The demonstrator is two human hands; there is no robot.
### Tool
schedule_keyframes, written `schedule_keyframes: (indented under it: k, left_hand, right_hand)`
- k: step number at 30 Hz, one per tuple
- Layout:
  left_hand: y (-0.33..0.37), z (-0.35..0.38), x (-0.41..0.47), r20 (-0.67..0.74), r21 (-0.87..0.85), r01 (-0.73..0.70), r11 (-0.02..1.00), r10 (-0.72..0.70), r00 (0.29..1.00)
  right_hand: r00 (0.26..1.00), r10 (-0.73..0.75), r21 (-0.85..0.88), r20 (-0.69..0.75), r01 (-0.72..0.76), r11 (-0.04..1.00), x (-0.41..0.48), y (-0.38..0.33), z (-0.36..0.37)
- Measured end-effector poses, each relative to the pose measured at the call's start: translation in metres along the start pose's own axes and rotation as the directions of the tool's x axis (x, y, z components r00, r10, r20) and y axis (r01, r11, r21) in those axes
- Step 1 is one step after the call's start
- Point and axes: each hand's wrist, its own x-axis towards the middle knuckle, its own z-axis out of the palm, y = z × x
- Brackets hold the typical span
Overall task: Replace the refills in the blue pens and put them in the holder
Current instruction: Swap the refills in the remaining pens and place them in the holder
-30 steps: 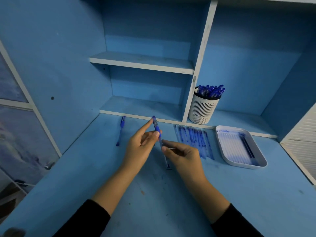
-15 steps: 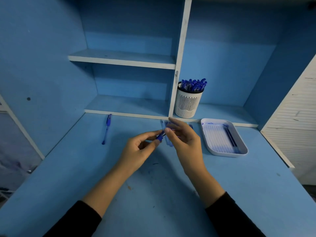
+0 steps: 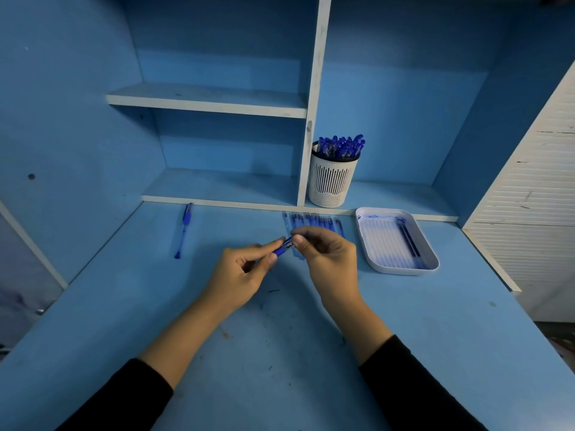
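Head view: we note left hand (image 3: 241,273) and right hand (image 3: 329,259) both pinching one blue pen (image 3: 282,247) above the desk (image 3: 435,337).

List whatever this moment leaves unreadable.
Head view only.
The pen: mostly covered by the left hand and right hand; refill state unclear.
The row on the desk: near ends behind the right hand; pens or refills unclear.
The holder: its wall hides pen bodies.
The tray: contents blurred.

Grip: left hand (image 3: 245,272) and right hand (image 3: 329,259) pinch a pen (image 3: 281,248) between them.
Refills (image 3: 314,221): row just beyond grip.
Holder (image 3: 333,181): farther beyond, right.
Tray (image 3: 370,259): right of grip.
Spare pen (image 3: 184,228): well left.
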Motion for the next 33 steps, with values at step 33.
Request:
schedule_keyframes:
  k: [33]
  left_hand:
    - [0.004, -0.01, -0.003, -0.206, 0.325, -0.11, 0.939, 0.184, 0.961]
  right_hand:
    - [0.985, 0.0, -0.408, 0.172, 0.072, 0.91, 0.002, 0.005, -0.004]
